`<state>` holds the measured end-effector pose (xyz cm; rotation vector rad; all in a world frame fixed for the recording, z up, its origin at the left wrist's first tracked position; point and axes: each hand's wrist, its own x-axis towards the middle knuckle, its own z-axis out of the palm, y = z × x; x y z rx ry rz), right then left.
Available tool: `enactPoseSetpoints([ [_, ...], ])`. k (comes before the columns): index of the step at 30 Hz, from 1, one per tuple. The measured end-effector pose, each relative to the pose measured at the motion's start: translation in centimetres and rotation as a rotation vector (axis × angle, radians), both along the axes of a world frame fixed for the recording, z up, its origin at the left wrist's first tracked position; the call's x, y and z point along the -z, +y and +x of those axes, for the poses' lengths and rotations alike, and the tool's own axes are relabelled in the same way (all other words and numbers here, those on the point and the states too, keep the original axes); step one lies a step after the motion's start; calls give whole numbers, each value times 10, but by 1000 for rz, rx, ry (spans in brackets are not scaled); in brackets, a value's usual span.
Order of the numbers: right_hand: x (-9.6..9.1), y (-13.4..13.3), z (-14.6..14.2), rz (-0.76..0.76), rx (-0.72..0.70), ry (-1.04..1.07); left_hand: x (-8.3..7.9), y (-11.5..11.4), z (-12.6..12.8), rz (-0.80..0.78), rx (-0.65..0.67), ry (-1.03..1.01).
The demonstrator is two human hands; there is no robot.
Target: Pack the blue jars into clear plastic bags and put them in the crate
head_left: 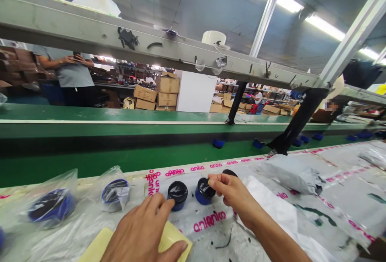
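Two round blue containers with shiny black tops stand side by side in front of me: the left container and the right container. My left hand is open, thumb apart, above a yellow sheet, its fingertips beside the left container. At the top edge of the right container, my right hand has thumb and forefinger pinched together; what is between them is too small to make out. Behind that hand, another black top is partly hidden. On the left lie two more blue-and-black round things in clear bags, a larger one and a smaller one.
Plastic with pink print covers the bench. A grey plastic bag lies to the right. Beyond runs a green conveyor carrying several blue pieces, crossed by a dark post. A person stands behind it at left.
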<state>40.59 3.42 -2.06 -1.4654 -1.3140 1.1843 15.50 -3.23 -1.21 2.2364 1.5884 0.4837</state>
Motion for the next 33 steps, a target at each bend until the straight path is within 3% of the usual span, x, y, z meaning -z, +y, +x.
enactPoseSetpoints([
  [4, 3, 1, 1, -39, 18, 78, -9, 36, 36, 235, 149, 3],
  [8, 6, 0, 0, -55, 12, 108, -10, 78, 70, 56, 169, 16],
  [11, 9, 1, 0, -48, -1, 116, -4, 95, 84, -34, 166, 37],
  [20, 13, 0, -1, -10, 12, 129, 8, 94, 89, 24, 108, 47],
  [33, 18, 1, -4, 125, -26, 49, 5, 92, 92, 10, 85, 65],
])
